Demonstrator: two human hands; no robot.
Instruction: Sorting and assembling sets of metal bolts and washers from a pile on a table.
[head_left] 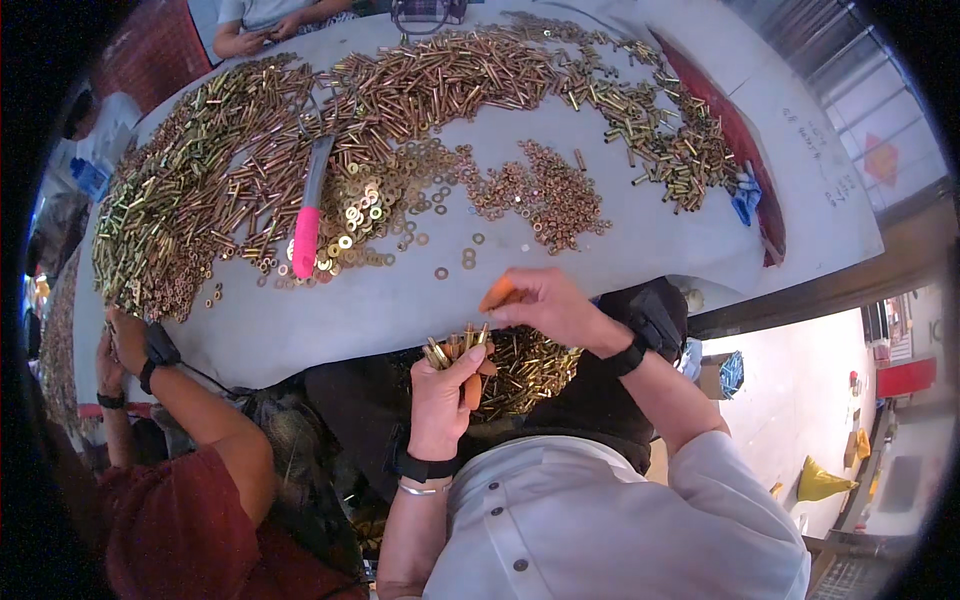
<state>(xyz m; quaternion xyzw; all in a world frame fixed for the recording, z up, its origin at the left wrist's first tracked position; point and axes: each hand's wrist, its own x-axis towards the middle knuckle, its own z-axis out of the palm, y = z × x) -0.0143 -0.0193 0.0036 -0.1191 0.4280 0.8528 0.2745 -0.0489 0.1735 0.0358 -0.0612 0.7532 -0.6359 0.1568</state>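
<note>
My left hand [440, 395] is closed around a bunch of brass-coloured metal rods [479, 338], their ends poking up past the thumb. Just above and to the right, my right hand [545, 300] has its fingers drawn together. Orange finger covers [500, 292] are on its fingertips; whatever they pinch, if anything, is too small or hidden to name. Beneath both hands, at my lap, lies a heap of similar gold-coloured rods [530, 370]. Small copper-coloured nuts [560, 205] are spread on the table beyond my right hand.
Long piles of metal rods [440, 75] cover the table's far side. Flat washers [375, 205] lie near a tool with a pink handle [306, 240]. At left, a co-worker in a dark red shirt [190, 520] handles parts; another person sits across. A blue cloth [746, 195] lies at right.
</note>
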